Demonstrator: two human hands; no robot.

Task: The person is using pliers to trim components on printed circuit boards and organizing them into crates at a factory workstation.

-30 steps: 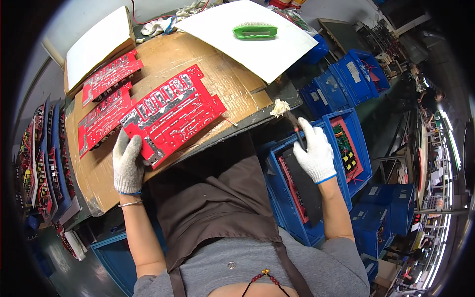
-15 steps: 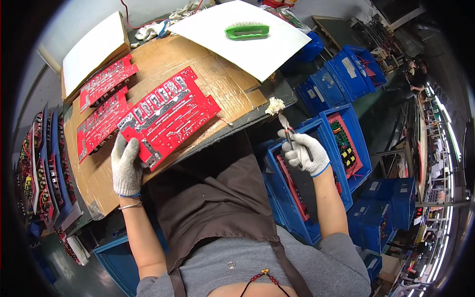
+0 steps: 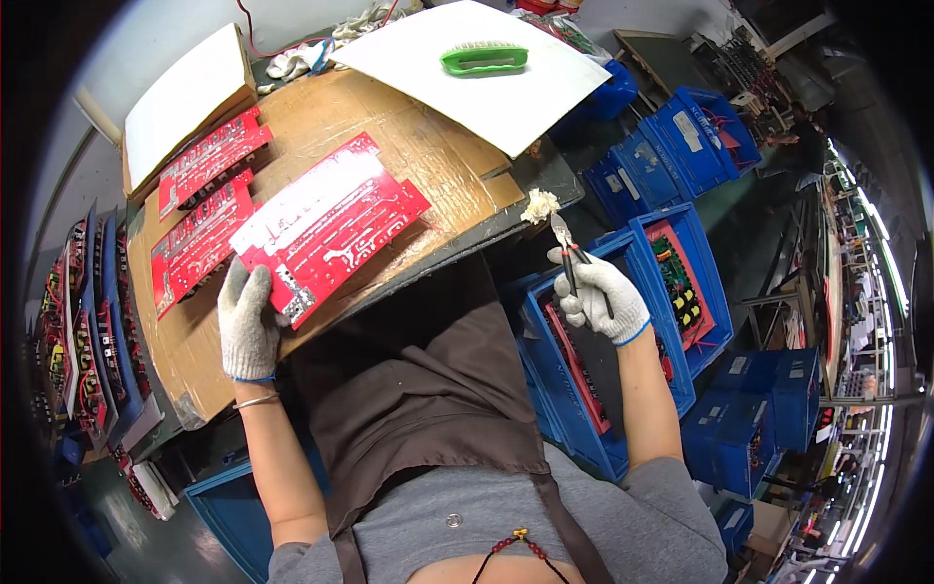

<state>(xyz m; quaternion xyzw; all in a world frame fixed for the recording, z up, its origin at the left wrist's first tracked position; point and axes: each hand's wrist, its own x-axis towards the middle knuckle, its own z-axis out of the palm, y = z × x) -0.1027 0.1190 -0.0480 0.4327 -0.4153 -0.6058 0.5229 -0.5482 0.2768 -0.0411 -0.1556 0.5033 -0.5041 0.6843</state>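
My left hand (image 3: 248, 316), in a white knit glove, grips the near left corner of a large red circuit board (image 3: 355, 224). The board lies tilted over the table, and glare whitens the solder pads along its far half. Out past the table's right corner, my gloved right hand (image 3: 601, 297) is closed round dark-handled pliers (image 3: 571, 273). Their metal jaws point away from me, close to a crumpled pale yellow clump (image 3: 539, 205) at the table's edge; whether they touch it I cannot tell. Two more red boards (image 3: 202, 234) (image 3: 216, 161) rest to the left.
Brown cardboard (image 3: 409, 136) covers the table. A green brush (image 3: 484, 58) lies bristles up on a white sheet (image 3: 428, 49) at the back. Blue crates (image 3: 689, 292) with circuit boards stand right of the table. Upright boards (image 3: 88, 341) are racked at far left.
The held board has tilted slightly, so bright glare now covers its far half. My right hand has shifted a little, and the pliers' handles look more spread.
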